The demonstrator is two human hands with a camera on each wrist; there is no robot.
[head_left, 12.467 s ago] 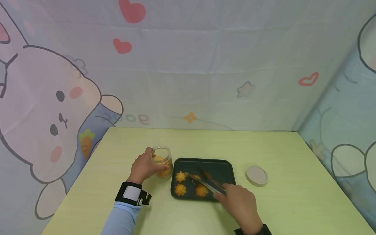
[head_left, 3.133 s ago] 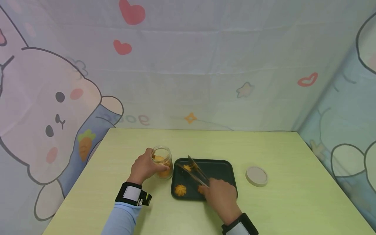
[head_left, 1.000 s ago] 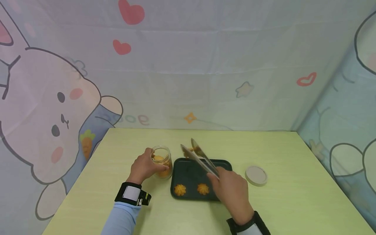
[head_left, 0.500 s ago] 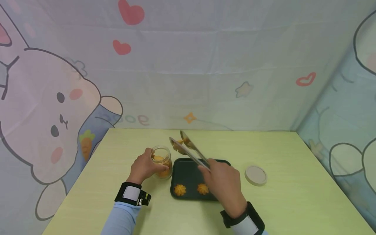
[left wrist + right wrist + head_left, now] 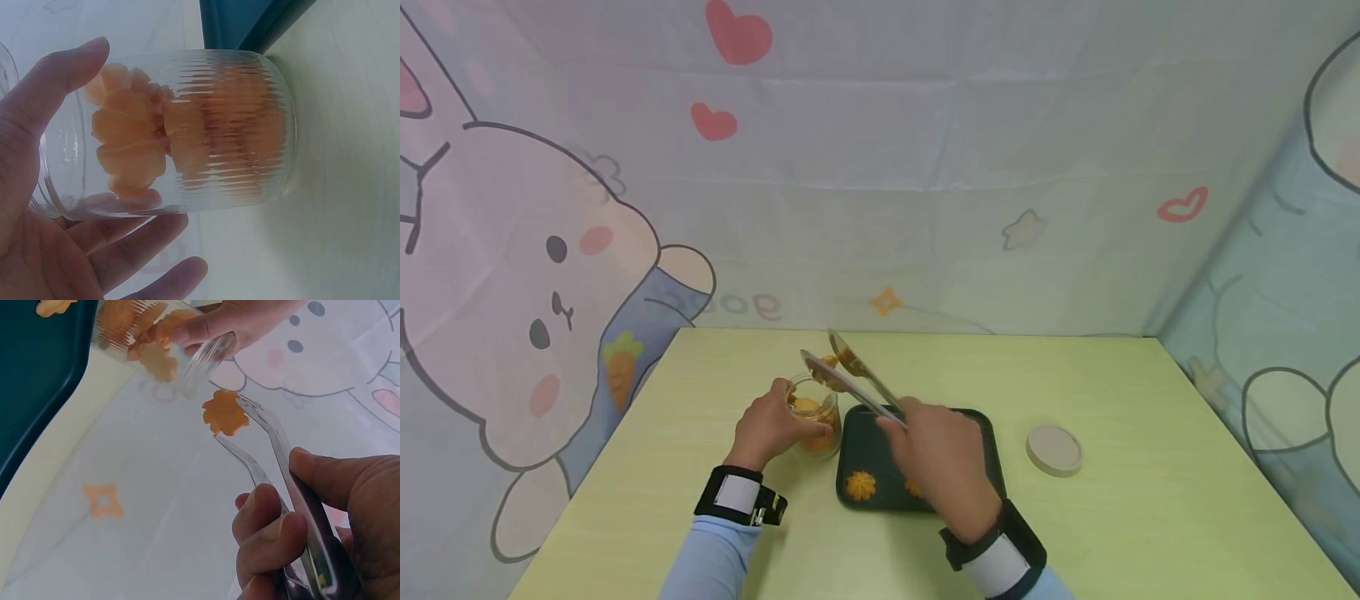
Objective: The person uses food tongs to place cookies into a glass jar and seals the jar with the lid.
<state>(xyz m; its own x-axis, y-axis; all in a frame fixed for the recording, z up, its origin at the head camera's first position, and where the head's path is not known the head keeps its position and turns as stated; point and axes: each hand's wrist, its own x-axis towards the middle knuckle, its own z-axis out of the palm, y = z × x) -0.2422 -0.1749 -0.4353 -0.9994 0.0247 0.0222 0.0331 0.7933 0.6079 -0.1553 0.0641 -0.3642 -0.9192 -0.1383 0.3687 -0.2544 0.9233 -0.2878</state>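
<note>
My left hand [image 5: 773, 427] holds a clear glass jar [image 5: 827, 421] upright on the table, thumb on one side and fingers on the other. Several flower-shaped cookies [image 5: 128, 134] fill the jar's lower part, and its mouth is uncovered. My right hand [image 5: 942, 454] grips metal tongs [image 5: 868, 392]. Between the tong tips is one flower-shaped cookie [image 5: 225, 414], held just above the jar's mouth. Left of the right hand, another cookie [image 5: 861, 485] lies on the dark tray [image 5: 880, 500]. A further cookie [image 5: 913, 488] there is partly hidden by the right hand.
Right of the tray a round pale lid [image 5: 1055, 450] lies on the light yellow table [image 5: 1150, 517]. The dark tray stands close beside the jar. A printed cloth backdrop [image 5: 925, 167] rises behind the table.
Over the last second the right hand has carried the tongs and cookie leftward, from above the tray to over the jar. Earlier, more cookies lay on the tray. The left hand has stayed put.
</note>
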